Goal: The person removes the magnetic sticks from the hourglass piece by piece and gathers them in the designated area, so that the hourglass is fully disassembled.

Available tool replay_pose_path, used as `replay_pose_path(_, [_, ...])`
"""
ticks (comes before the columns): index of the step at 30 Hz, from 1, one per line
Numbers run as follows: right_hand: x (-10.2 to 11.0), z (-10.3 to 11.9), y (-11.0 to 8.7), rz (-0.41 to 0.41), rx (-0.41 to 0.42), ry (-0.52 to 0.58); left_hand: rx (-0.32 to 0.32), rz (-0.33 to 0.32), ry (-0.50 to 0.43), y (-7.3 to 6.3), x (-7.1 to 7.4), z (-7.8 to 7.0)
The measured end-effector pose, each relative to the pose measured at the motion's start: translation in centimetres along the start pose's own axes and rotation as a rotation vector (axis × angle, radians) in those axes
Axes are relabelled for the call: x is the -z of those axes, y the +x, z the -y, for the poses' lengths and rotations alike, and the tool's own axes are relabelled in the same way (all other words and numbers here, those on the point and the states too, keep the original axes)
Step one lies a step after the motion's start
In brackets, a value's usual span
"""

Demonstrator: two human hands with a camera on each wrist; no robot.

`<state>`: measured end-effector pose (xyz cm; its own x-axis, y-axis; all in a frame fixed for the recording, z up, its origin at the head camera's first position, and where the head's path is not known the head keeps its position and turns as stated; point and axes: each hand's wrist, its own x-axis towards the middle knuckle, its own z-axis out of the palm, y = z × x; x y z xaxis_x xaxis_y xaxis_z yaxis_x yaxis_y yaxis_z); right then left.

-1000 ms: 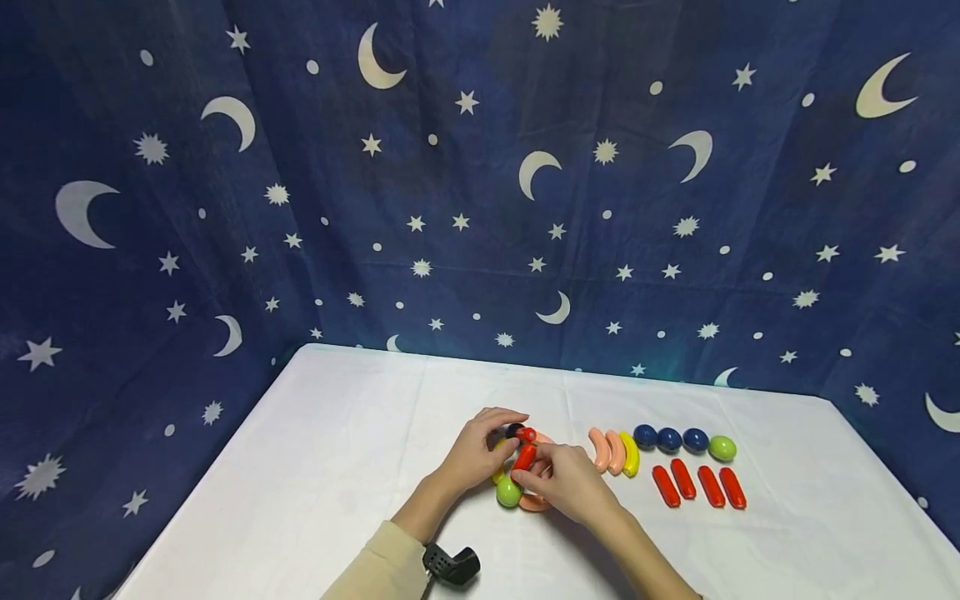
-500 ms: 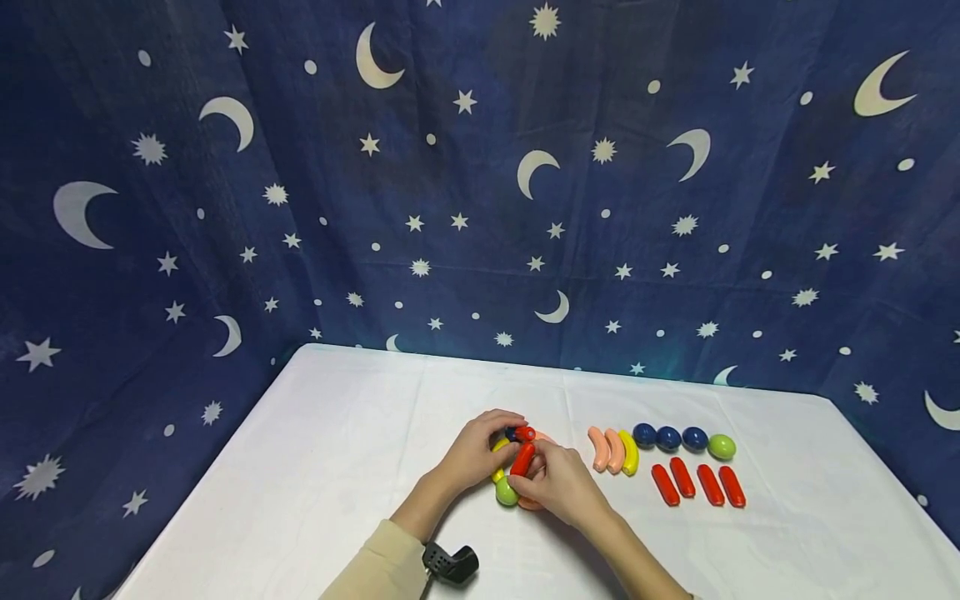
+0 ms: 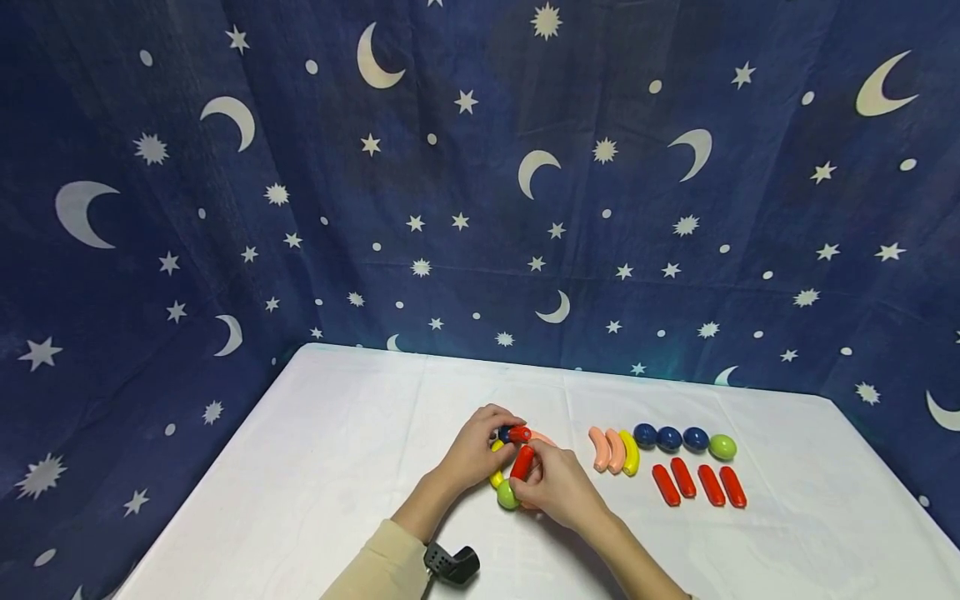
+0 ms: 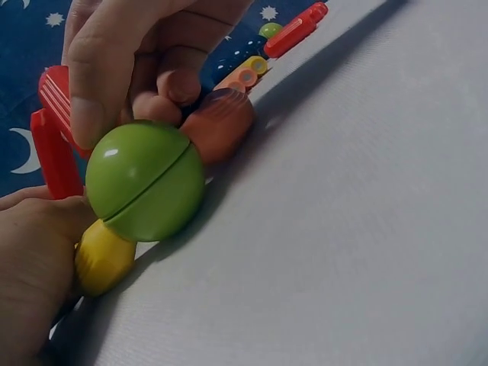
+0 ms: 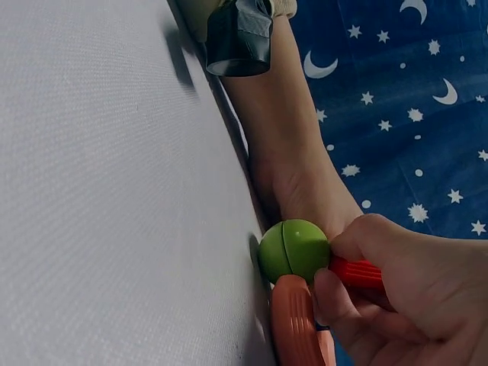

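My right hand (image 3: 567,492) pinches a straight red magnetic stick (image 3: 522,461) between thumb and fingers; its lower end is right at the light green ball (image 4: 145,183). My left hand (image 3: 472,450) curls around a dark blue ball (image 3: 505,434), with a second red stick (image 3: 519,433) beside that ball at the fingertips. A yellow curved stick (image 4: 105,258) runs up from the green ball beneath the left hand. Low at the green ball's other side sits an orange-pink curved stick (image 5: 293,320). Another pink curved stick (image 3: 542,437) shows behind the right fingers.
Right of the hands lie two pink curved sticks (image 3: 607,451) and a yellow one (image 3: 629,453). Beyond them stand three dark blue balls (image 3: 669,439) and a green ball (image 3: 722,447), with several red sticks (image 3: 682,477) in front. A starry curtain (image 3: 480,208) backs the white table (image 3: 337,467).
The upper red stick has tipped and shifted slightly left, showing more of its side beside the blue ball. The right hand's red stick has moved slightly left and down. The loose pieces stay put.
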<state>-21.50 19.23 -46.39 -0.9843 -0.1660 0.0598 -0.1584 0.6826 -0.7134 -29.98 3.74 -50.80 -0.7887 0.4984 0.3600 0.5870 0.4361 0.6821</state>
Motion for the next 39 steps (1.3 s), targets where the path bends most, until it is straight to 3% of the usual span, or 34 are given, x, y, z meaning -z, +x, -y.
replay_pose_path(5, [0.0, 0.1, 0.1, 0.011, 0.057, -0.021, 0.010, 0.014, 0.047, 0.1, 0.0, 0.0])
replay_pose_path(12, [0.3, -0.2, 0.1, -0.043, 0.112, -0.136, 0.020, 0.021, 0.059, 0.1, 0.0, 0.0])
replay_pose_path(24, [1.8, -0.3, -0.1, 0.004, 0.108, -0.141, 0.020, 0.005, 0.053, -0.2, -0.3, -0.2])
replay_pose_path(29, [4.1, -0.5, 0.1, 0.031, 0.066, -0.137, 0.034, -0.006, 0.040, -0.5, -0.3, -0.4])
replay_pose_path(33, [6.9, -1.3, 0.1, 0.110, 0.045, -0.093, 0.061, -0.004, 0.032, -0.9, -0.2, -0.4])
replay_pose_path(36, [9.5, -2.5, -0.3, 0.170, -0.019, -0.034, 0.084, 0.003, 0.031, -1.1, -0.2, -0.3])
replay_pose_path(39, [12.1, -4.4, -1.0, 0.162, -0.118, 0.007, 0.095, 0.005, 0.036, -1.3, -0.3, -0.1])
